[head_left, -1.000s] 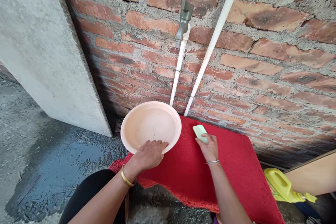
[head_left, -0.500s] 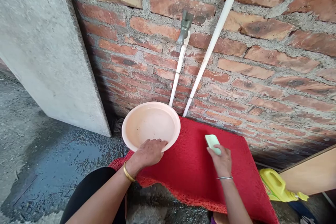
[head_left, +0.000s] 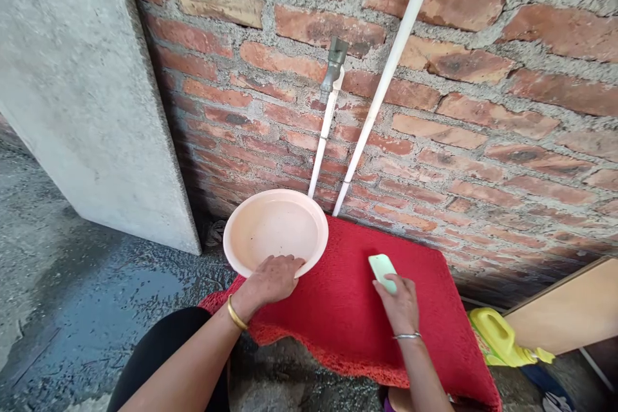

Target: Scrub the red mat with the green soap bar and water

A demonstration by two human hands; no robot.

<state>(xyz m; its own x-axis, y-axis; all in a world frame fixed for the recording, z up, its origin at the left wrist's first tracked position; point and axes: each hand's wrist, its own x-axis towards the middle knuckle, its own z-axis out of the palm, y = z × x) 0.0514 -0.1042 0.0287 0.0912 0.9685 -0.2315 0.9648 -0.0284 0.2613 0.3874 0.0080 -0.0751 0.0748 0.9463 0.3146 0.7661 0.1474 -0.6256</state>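
Observation:
My left hand (head_left: 273, 277), with a gold bangle at the wrist, grips the near rim of a pale pink basin (head_left: 234, 257). Clear water seems to lie in the basin, which sits at the left end of a red cloth-like mat (head_left: 333, 309). Over the right part of the mat, the fingers of my right hand (head_left: 402, 306) are closed round the lower end of a pale green, rounded block (head_left: 382, 268). Its underside is hidden, and I cannot tell whether it is a soap bar or a brush.
A tap (head_left: 333, 69) and a white pipe (head_left: 371, 122) run along the brick wall (head_left: 483, 135) behind. At left leans a grey slab (head_left: 106, 103) above the wet floor (head_left: 140, 302). A yellow jug (head_left: 502, 338) and a wooden board (head_left: 564, 309) stand at right.
My right hand has shifted slightly left and nearer to me over the mat, still holding the pale green block. My left hand stays on the basin rim. The view has tilted slightly.

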